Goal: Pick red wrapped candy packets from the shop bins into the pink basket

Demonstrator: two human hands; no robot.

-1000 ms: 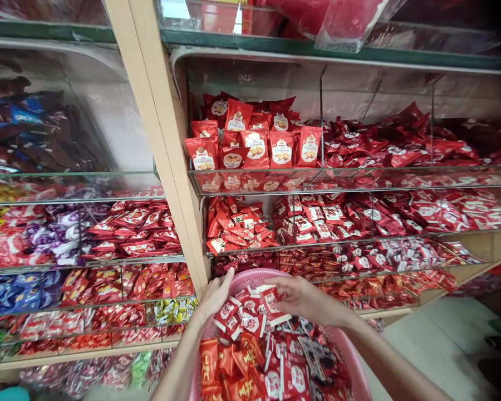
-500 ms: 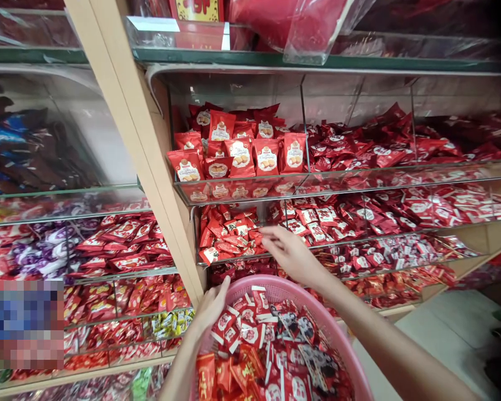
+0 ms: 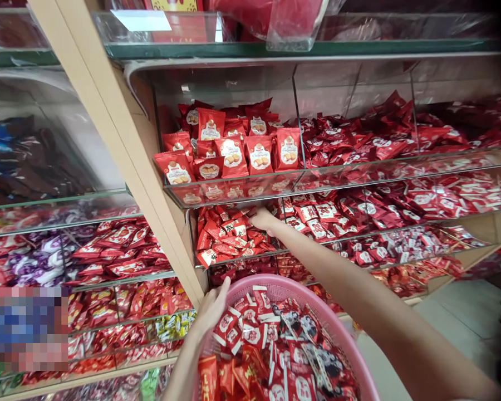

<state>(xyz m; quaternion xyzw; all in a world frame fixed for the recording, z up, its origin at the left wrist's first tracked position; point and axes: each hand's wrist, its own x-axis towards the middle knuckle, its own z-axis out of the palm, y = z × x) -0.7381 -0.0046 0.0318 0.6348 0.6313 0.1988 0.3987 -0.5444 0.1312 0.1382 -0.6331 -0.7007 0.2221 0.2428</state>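
Note:
A pink plastic basket [image 3: 345, 328] holds many small wrapped sweets, mostly red and white, with some orange-red and some black-and-white wrappers. My left hand [image 3: 214, 305] grips its rim at the upper left, thumb pointing up along the outside. My right hand [image 3: 262, 219] reaches over the basket into a shelf compartment. It touches or hovers just over red sweets with black lettering on cream labels [image 3: 229, 229]. Its fingers are blurred and partly hidden among the wrappers, so I cannot see whether they hold any.
Red cookie packets [image 3: 231, 156] stand on the shelf above, behind a clear front lip [image 3: 250, 186]. A wooden upright [image 3: 121, 150] divides the shelving. Left of it lie purple-and-white sweets [image 3: 45, 259]. A green-edged glass shelf [image 3: 217, 50] runs overhead. Pale floor [image 3: 455, 317] shows at lower right.
My right hand has moved deeper into the compartment of red sweets, its forearm stretching further. My left hand stays on the basket rim. The view has shifted slightly.

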